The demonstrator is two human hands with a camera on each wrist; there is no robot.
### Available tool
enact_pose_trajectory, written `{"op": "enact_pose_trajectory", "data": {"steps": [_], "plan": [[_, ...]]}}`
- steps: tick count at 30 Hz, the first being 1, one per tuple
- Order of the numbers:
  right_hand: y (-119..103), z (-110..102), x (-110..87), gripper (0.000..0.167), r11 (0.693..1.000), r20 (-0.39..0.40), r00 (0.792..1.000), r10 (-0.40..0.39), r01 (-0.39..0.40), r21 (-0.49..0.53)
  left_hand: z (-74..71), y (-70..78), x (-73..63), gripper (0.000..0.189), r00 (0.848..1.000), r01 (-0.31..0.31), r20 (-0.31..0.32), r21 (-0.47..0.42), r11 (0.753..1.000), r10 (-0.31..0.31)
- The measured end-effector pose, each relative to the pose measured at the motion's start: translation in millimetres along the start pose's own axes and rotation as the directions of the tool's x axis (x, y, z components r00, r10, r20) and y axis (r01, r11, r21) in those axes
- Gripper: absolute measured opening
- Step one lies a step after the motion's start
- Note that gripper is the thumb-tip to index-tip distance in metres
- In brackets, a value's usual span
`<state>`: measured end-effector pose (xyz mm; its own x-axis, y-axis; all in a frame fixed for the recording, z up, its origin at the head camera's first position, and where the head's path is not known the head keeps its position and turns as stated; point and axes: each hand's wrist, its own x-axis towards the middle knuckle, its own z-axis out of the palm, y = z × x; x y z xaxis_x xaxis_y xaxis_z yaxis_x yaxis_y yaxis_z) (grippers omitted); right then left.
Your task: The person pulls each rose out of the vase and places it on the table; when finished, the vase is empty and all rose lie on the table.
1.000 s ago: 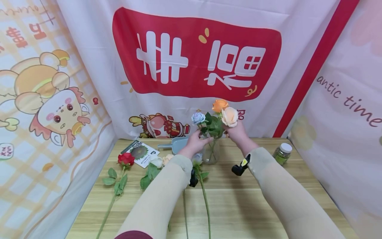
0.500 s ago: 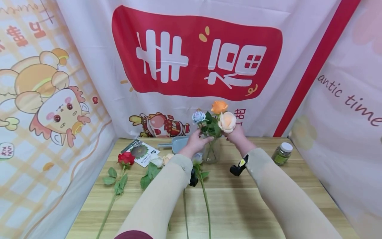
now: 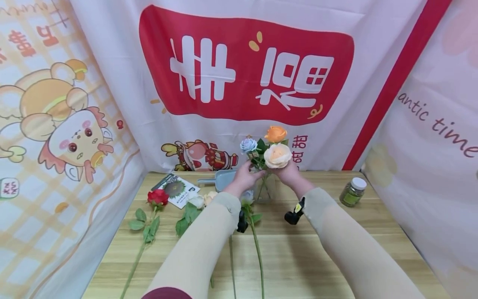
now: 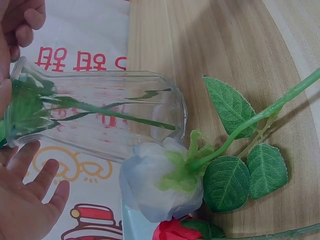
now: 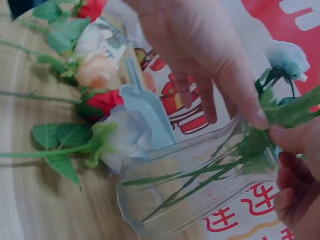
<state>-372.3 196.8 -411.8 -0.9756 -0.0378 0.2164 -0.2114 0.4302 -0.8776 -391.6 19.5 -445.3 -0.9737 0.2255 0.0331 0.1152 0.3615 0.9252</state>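
Observation:
A clear glass vase (image 3: 266, 194) stands upright near the back of the table, with green stems crossing inside it. My left hand (image 3: 244, 180) holds its neck from the left, thumb at the rim and other fingers spread behind the glass. At the right side of the mouth, my right hand (image 3: 293, 176) pinches the stem of a peach rose (image 3: 278, 156) between thumb and fingers. The bloom hides part of that hand. An orange rose (image 3: 275, 133) and a light blue rose (image 3: 248, 145) rise above the vase.
Left of the vase lie a red rose (image 3: 157, 198), a white rose (image 3: 196, 201) and a pale blue rose (image 4: 160, 182). A light blue dustpan (image 3: 224, 180) and a printed card (image 3: 179, 189) sit behind them. To the right stands a white-lidded jar (image 3: 352, 192).
My right hand has moved left toward the vase mouth, and the peach rose has shifted left with it and turned to face the head camera. The left hand has stayed at the vase.

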Motion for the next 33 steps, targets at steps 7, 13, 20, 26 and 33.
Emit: {"op": "enact_pose_trajectory", "data": {"steps": [7, 13, 20, 26, 33], "plan": [[-9.8, -6.1, 5.0, 0.029, 0.996, -0.141, 0.990, -0.021, 0.009, -0.086, 0.2, 0.8, -1.1, 0.067, 1.000, 0.007, 0.006, -0.025, 1.000, -0.007], [-16.5, -16.9, 5.8, 0.025, 0.986, -0.136, 0.990, -0.045, 0.023, -0.164, 0.5, -0.3, -0.2, 0.086, 0.997, 0.080, 0.002, 0.024, 0.997, -0.080], [-15.3, -20.4, 4.2, 0.039, 0.995, -0.036, 0.999, 0.040, -0.043, -0.091, 2.0, -3.3, 3.1, 0.082, 0.997, 0.077, 0.004, 0.003, 0.997, -0.078], [-7.4, -20.7, 5.6, 0.048, 0.969, -0.061, 0.983, 0.172, -0.157, 0.191, 1.6, -4.3, 3.7, 0.085, 0.996, 0.084, 0.006, 0.018, 0.996, -0.084], [-4.1, -22.2, 5.5, 0.032, 0.960, -0.155, 0.947, 0.280, -0.273, 0.068, 2.7, -7.1, 5.9, 0.088, 0.997, 0.072, 0.004, 0.045, 0.996, -0.072]]}}
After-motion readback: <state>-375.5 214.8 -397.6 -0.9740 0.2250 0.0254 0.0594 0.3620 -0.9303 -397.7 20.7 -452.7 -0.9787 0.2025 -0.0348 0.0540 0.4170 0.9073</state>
